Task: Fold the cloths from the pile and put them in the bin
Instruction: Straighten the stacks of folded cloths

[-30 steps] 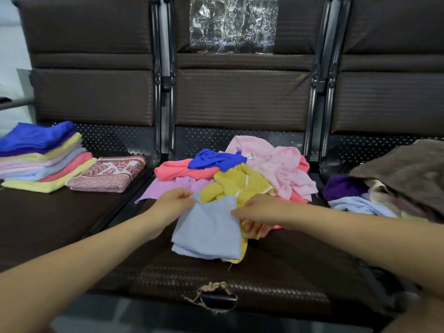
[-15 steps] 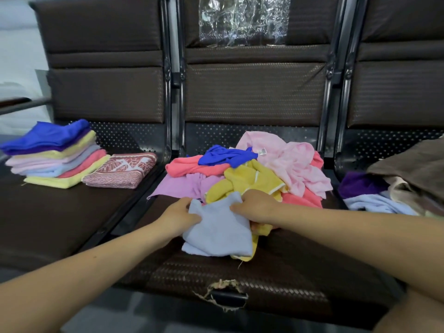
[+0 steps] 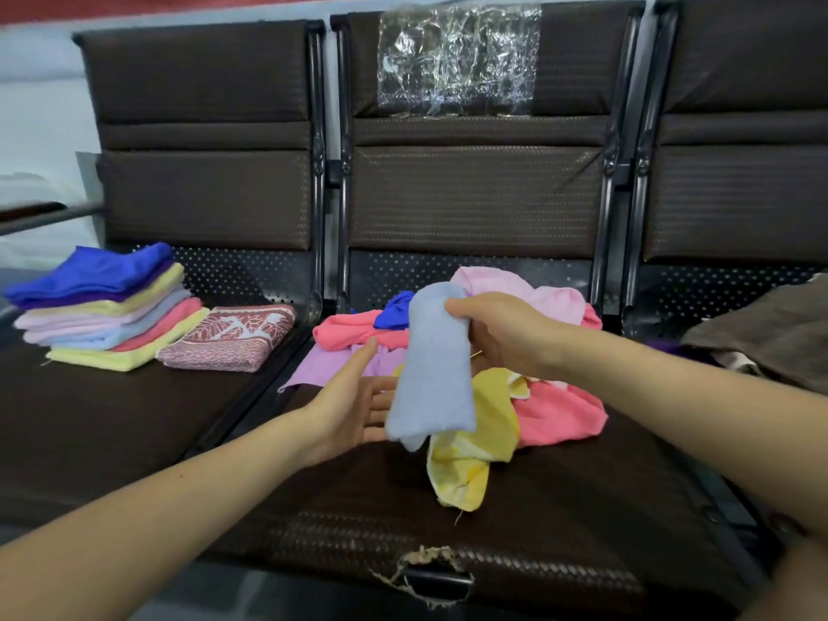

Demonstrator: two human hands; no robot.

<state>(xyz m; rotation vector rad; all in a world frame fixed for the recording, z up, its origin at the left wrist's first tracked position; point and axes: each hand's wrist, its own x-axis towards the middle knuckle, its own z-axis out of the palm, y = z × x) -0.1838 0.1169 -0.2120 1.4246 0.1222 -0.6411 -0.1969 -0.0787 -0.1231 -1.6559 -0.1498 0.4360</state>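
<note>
Bare seat [image 3: 134, 423] at lower left gives my hands room; the folded stack [image 3: 107, 311] and patterned towel [image 3: 233, 338] crowd its back.

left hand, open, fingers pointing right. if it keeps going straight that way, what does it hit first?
Most likely the light blue cloth hanging from the right hand. The left hand has its fingertips already at that cloth's left edge; whether they touch is unclear from this view.

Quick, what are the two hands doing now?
Left hand: open, holds nothing.
Right hand: grips the light blue cloth.
</note>
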